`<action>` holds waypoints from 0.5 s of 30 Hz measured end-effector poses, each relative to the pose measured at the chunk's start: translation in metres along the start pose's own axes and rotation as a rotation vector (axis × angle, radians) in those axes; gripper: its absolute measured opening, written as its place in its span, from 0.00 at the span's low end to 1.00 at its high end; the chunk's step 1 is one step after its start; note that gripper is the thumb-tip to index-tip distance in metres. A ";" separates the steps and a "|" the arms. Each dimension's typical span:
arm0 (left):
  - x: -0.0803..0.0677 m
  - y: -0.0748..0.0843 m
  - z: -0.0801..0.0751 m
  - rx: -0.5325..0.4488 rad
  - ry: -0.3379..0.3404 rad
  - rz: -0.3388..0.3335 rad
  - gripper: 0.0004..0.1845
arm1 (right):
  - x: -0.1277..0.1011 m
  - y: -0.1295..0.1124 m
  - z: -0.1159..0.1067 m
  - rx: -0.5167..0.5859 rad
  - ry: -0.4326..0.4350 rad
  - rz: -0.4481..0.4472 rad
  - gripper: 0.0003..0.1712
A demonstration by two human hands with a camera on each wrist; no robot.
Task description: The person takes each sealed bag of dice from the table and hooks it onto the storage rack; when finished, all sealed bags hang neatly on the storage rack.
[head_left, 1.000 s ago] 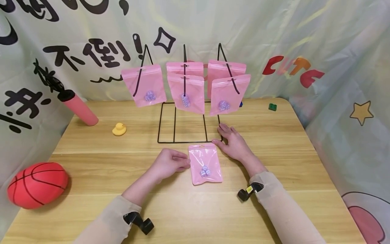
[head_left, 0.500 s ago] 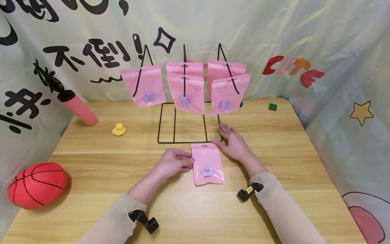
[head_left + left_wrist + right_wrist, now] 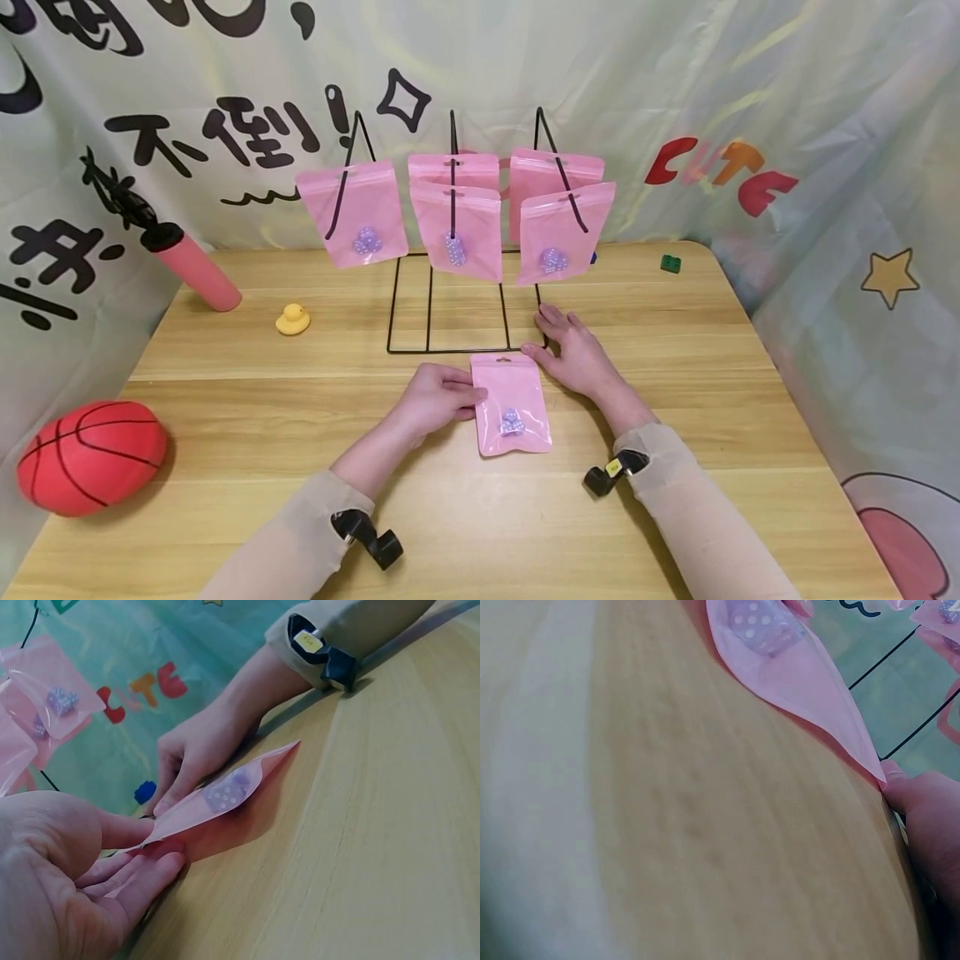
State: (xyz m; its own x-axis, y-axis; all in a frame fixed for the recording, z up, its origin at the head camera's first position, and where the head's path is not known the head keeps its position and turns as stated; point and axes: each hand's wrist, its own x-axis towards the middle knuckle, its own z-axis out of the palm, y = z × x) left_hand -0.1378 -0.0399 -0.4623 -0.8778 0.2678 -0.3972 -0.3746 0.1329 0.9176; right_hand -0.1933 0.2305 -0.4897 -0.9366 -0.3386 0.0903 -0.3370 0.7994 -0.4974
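A pink zip pouch of dice (image 3: 513,406) lies just in front of the wire display rack (image 3: 450,250). Your left hand (image 3: 435,400) pinches its left edge; your right hand (image 3: 573,354), fingers relaxed, touches its top corner. Lift evenly, hang-hole uppermost.

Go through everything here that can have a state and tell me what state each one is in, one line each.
Pink pouch on the table: lying flat, left edge lifted, holding purple dice.
Left hand: fingers under the pouch's left edge, thumb on top.
Right hand: resting flat on the table by the pouch's top right corner.
Hanging pouches: hung on the wire rack.
Rubber duck: upright.
Pink bottle: leaning, cap on.
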 end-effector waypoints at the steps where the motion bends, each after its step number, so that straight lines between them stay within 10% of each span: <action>1: 0.000 0.000 0.000 -0.001 0.006 0.002 0.15 | 0.000 0.000 0.000 0.000 -0.001 0.001 0.42; 15: -0.008 0.004 -0.010 -0.002 0.043 0.048 0.11 | 0.001 -0.002 -0.001 -0.008 -0.003 0.002 0.37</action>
State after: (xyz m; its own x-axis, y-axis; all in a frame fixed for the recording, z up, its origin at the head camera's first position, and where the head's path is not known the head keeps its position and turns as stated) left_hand -0.1353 -0.0505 -0.4555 -0.9067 0.2330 -0.3515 -0.3321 0.1190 0.9357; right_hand -0.1941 0.2289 -0.4880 -0.9370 -0.3385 0.0868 -0.3360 0.8042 -0.4903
